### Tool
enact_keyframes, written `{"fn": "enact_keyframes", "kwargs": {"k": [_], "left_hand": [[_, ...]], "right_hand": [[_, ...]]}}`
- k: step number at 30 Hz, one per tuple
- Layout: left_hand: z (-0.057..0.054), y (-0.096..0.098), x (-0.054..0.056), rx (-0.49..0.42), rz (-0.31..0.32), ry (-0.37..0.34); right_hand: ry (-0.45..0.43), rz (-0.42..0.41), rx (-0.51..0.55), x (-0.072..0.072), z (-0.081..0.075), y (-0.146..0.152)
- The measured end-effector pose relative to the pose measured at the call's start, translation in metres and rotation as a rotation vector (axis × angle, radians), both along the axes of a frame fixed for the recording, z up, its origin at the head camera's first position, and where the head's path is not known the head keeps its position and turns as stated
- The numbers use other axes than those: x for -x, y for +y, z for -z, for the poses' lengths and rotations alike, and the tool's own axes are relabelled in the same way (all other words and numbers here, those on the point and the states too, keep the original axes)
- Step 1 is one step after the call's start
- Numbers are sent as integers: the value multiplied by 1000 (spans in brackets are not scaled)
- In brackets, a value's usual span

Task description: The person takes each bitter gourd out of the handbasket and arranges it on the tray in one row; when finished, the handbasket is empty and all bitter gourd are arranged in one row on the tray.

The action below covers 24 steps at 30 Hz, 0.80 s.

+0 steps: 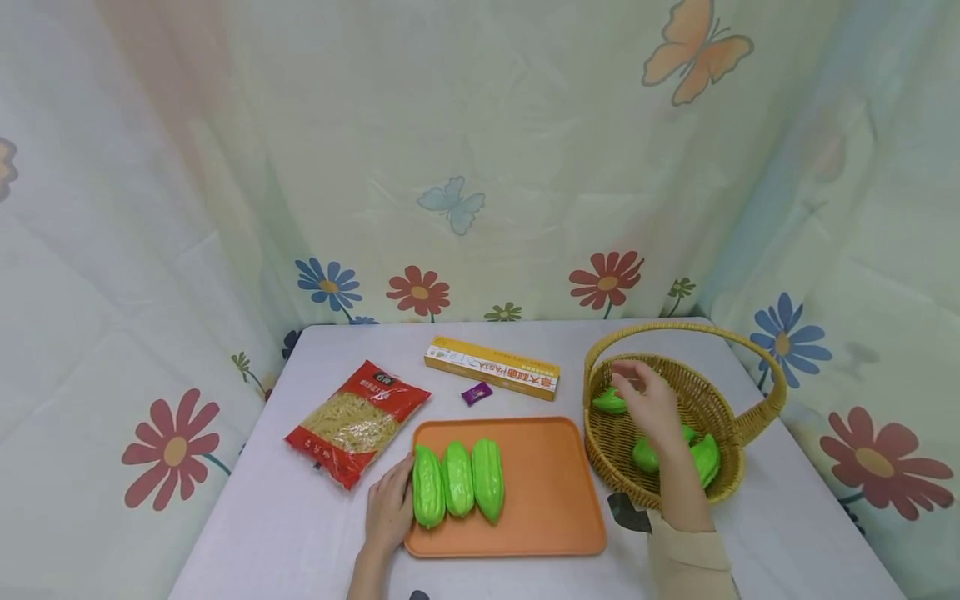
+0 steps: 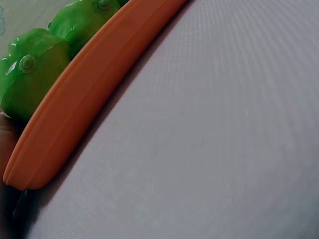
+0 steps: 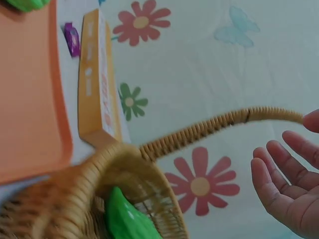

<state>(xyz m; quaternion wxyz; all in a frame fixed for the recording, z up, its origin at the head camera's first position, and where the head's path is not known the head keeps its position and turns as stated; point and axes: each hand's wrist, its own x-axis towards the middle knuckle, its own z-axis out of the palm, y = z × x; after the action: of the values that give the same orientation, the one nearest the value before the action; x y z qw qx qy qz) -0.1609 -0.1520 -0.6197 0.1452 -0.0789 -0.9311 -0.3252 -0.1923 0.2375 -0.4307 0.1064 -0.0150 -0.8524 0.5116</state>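
Three green, ridged bitter gourds (image 1: pixel 459 479) lie side by side on the left part of an orange tray (image 1: pixel 551 492). My left hand (image 1: pixel 390 510) rests at the tray's left edge, its fingers along the rim beside the leftmost gourd. In the left wrist view the tray wall (image 2: pixel 94 89) shows, with gourd ends (image 2: pixel 37 74) above it. Over the wicker basket (image 1: pixel 622 475) is my right hand (image 1: pixel 651 407), fingers loosely bent and holding nothing. Several more gourds (image 1: pixel 705 458) lie inside the basket, partly hidden by my right arm. One gourd (image 3: pixel 128 219) shows inside it in the right wrist view.
A red bag of pasta (image 1: pixel 358 421) lies left of the tray. Behind the tray are a yellow pasta box (image 1: pixel 491 367) and a small purple wrapped packet (image 1: pixel 477 392). The basket's tall handle (image 1: pixel 675 327) arches over its opening. A flowered curtain (image 1: pixel 525 167) hangs behind the table.
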Motion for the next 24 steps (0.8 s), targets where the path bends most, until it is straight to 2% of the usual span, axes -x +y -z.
{"fn": "enact_keyframes", "kwargs": {"k": [6, 14, 18, 19, 22, 24], "left_hand": [[0, 0, -1, -17, -5, 5], [-2, -1, -1, -10, -1, 3], [-2, -1, -1, -7, -1, 23], [-2, -1, -1, -5, -2, 27], [-1, -2, -1, 3, -4, 34], [0, -2, -1, 4, -5, 35]], "right_hand": [[-24, 11, 40, 8, -9, 27], [-88, 101, 161, 19, -3, 52], [-105, 118, 200, 29, 11, 62], [-80, 85, 262, 39, 26, 73], [-106, 95, 253, 49, 40, 79], [-138, 102, 203, 55, 48, 81]]}}
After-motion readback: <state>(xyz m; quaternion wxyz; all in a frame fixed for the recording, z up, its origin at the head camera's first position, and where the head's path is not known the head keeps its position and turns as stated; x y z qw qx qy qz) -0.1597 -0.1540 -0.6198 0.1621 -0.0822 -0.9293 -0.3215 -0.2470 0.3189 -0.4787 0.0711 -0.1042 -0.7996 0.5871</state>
